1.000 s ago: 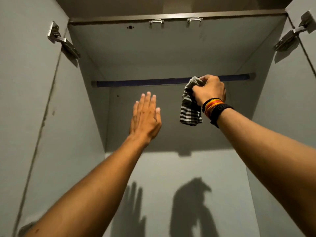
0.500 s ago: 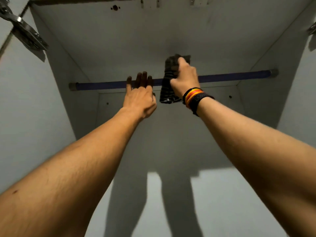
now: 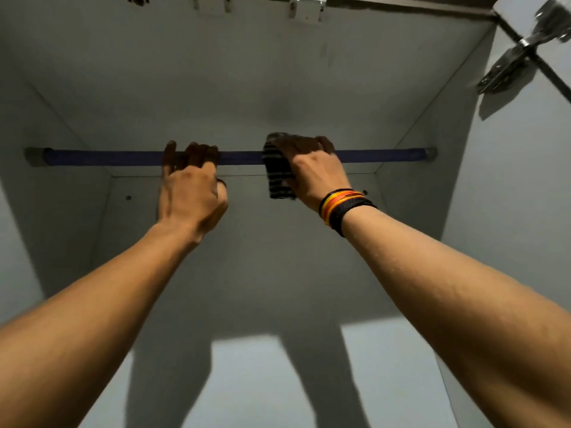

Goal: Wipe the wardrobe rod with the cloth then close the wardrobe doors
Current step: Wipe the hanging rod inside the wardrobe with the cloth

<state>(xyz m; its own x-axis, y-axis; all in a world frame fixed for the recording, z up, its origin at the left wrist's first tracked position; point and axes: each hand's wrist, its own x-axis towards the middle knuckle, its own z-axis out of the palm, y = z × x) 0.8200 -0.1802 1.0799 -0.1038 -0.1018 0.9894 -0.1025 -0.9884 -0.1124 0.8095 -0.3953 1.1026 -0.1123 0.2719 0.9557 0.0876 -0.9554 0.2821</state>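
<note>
A dark blue wardrobe rod (image 3: 105, 157) runs across the top of the grey wardrobe interior, fixed at both side walls. My right hand (image 3: 312, 169), with bands on its wrist, presses a black-and-grey striped cloth (image 3: 278, 174) over the rod right of the middle; the cloth's end hangs below the rod. My left hand (image 3: 191, 186) grips the bare rod just left of the cloth, fingers curled over the top. The doors stand open; only part of the right door (image 3: 531, 180) shows.
A metal hinge (image 3: 522, 54) sticks out at the upper right on the right door. Two small metal brackets (image 3: 304, 6) sit on the front edge of the wardrobe's top panel. Shadows of my arms fall on the back wall (image 3: 278, 273).
Both hands rose to the rod. The left hand, open in the air a second ago, now curls over the rod. The cloth now wraps the rod, and the view tilted upward.
</note>
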